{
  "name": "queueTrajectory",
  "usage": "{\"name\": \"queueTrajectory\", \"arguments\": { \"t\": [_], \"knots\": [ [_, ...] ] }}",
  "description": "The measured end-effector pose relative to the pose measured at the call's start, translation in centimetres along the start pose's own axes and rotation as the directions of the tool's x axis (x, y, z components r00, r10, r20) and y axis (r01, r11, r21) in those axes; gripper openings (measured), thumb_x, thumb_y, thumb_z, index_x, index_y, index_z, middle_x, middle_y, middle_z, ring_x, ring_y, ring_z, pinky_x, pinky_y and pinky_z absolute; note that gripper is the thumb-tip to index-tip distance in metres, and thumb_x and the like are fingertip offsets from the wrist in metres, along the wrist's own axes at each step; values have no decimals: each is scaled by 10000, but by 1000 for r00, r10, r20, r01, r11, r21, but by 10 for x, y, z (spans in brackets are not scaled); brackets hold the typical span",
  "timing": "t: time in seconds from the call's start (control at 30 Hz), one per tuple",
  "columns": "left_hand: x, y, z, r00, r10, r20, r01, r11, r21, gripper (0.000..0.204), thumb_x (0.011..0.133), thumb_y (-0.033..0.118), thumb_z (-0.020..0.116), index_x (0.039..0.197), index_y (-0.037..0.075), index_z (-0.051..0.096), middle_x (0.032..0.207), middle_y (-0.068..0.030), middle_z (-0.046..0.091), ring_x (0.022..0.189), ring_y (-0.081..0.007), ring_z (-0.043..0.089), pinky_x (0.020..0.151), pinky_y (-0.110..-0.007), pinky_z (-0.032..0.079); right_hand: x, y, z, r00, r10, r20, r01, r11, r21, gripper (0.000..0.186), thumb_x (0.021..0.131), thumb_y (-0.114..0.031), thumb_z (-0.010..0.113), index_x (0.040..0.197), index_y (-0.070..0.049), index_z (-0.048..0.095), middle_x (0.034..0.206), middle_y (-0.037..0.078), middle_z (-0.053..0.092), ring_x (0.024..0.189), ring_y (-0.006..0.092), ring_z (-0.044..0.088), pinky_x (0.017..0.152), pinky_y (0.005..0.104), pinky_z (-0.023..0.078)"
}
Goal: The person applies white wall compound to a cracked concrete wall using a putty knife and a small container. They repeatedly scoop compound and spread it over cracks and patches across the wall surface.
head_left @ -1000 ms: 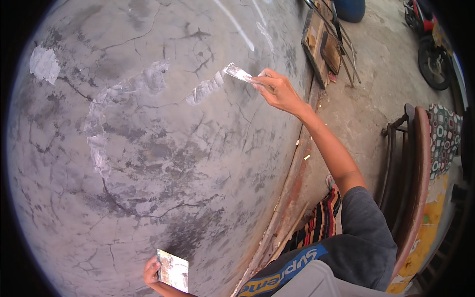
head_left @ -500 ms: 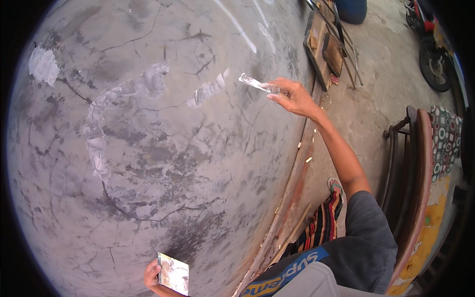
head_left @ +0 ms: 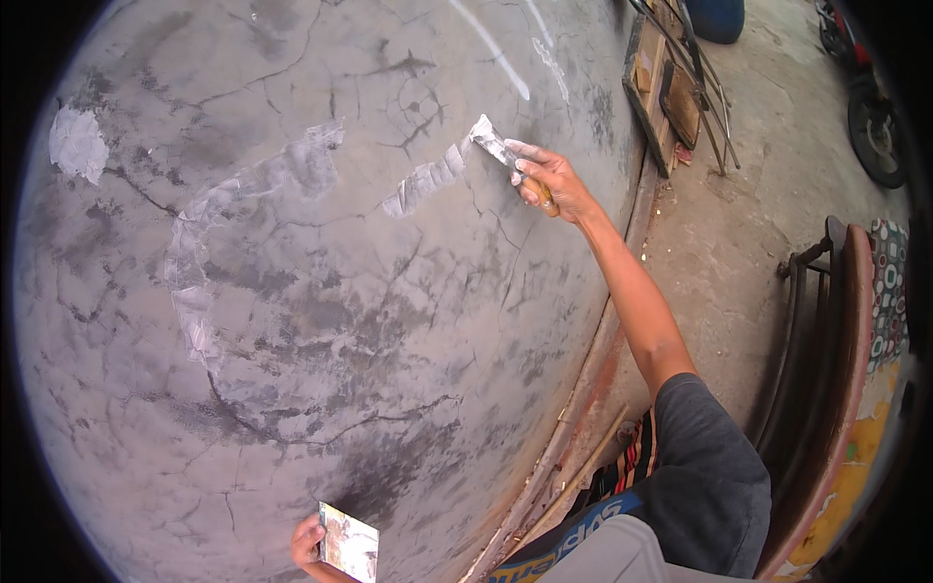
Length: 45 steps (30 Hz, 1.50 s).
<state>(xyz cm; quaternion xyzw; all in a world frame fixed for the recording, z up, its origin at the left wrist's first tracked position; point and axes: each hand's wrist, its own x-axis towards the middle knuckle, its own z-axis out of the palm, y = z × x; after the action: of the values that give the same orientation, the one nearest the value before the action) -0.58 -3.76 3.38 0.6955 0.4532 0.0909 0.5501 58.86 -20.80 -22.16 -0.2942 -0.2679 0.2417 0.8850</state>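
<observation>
My right hand (head_left: 552, 183) grips a putty knife (head_left: 496, 148) by its brownish handle. White paste coats the blade, whose tip is at the upper right end of a short filler strip (head_left: 428, 181) on the cracked grey wall (head_left: 321, 291). Low in the view, my left hand (head_left: 307, 540) is closed round the edge of a flat square plate (head_left: 350, 544) smeared with paste. A longer curved filler strip (head_left: 194, 262) covers part of a crack at the left. Below its end, the dark crack (head_left: 282, 437) runs on uncovered.
A pale patch (head_left: 78, 144) marks the wall's far left. Wooden boards and metal rods (head_left: 671, 92) lean at the upper right, near a blue drum (head_left: 717, 17). A motorcycle wheel (head_left: 877, 131) and a brown bench (head_left: 855, 321) with patterned cloth (head_left: 888, 282) stand at the right.
My right hand has turned the putty knife and brought its blade to the end of the short strip. The view has shifted slightly; my left hand still holds the plate.
</observation>
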Motion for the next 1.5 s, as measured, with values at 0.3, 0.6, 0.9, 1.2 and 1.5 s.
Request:
{"name": "queueTrajectory", "arguments": {
  "t": [0.3,0.6,0.9,1.2,1.5],
  "knots": [
    [12,-54,-71,996,82,39,-81,996,-26,501,740,301,646,1002,-124,602,918,-189,663,781,-244,633,725,-323,483,-38,-29,11,990,4,-138,-58,918,-392,365,906,-147,620,1261,-69,583,729,25,606,503,51,489,392,187,316],
    [13,-58,-76,995,92,-42,-92,996,4,525,716,289,678,1047,-111,600,948,-174,661,819,-235,631,766,-320,478,-27,-42,27,959,-282,22,186,571,-799,295,899,-126,614,1169,-10,631,775,23,622,560,89,384,502,267,367],
    [15,-52,-67,996,80,49,-77,996,-55,543,745,288,655,1056,-147,559,926,-191,654,789,-243,637,733,-319,489,-24,-78,38,961,-269,-64,70,460,-885,310,914,-110,566,1206,-14,607,616,49,392,517,86,296,472,265,309],
    [9,-16,-22,995,26,100,-24,999,-29,570,750,345,680,1077,-109,569,957,-149,649,817,-211,621,745,-303,474,-34,-15,73,920,-353,-170,98,627,-773,328,933,-93,536,1233,39,561,643,36,500,556,83,353,522,264,360],
    [9,0,-4,988,106,113,-114,991,71,542,780,327,634,1047,-136,541,910,-182,649,761,-211,629,696,-280,477,-66,-47,78,980,-119,-158,-21,731,-682,338,935,-93,509,1247,29,556,602,23,481,544,65,421,505,263,388]
  ]
}}
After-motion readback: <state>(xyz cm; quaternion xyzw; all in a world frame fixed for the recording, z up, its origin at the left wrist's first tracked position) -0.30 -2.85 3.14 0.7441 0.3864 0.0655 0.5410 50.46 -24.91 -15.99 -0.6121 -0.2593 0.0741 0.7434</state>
